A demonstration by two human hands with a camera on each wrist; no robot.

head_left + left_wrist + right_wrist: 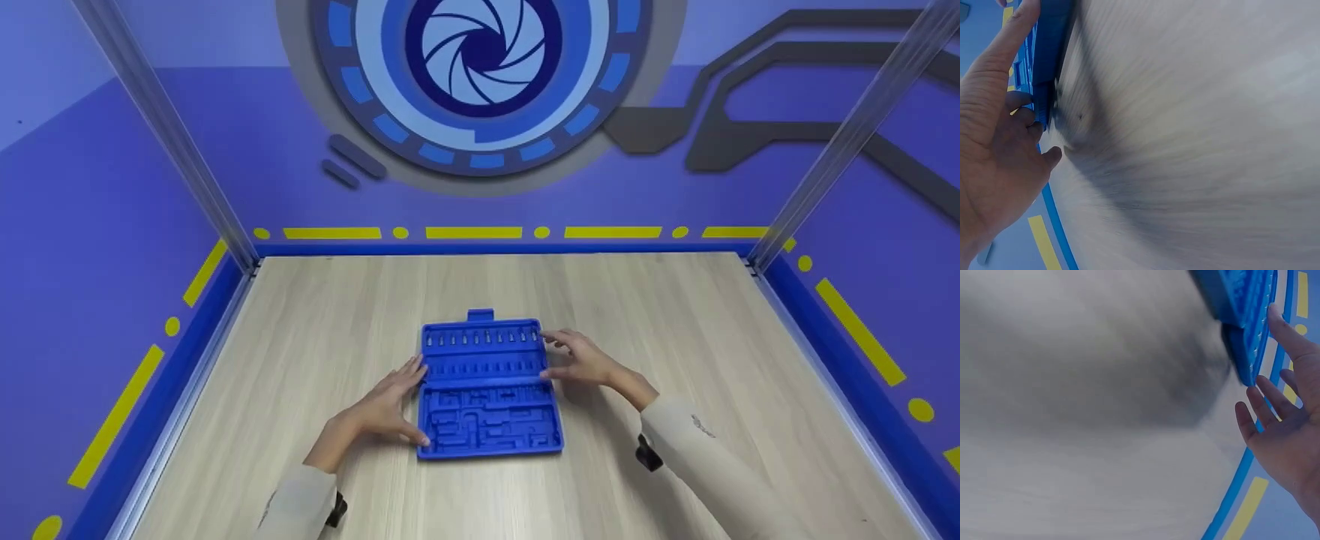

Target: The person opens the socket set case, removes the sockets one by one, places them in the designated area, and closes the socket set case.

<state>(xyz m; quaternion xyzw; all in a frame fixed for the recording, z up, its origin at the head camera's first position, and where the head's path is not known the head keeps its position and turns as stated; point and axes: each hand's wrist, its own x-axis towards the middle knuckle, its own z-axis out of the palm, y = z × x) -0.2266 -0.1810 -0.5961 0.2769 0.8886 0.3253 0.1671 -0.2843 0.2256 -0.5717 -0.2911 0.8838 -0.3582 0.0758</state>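
Both flanks covered!

Left hand spreads wide, thumb on the near corner of the blue case; right hand, loosely spread, touches its right edge, neither gripping. Moulded, rectangular, it lies unfolded on the wood-grain table, angular hollows nearside, slim metallic bits lining the far row.

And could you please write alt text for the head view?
An open blue case lies on a wood-grain table between a person's left hand and right hand, which are at its sides. Small metal bits line the case's far end; behind the table is a blue wall with a round design.
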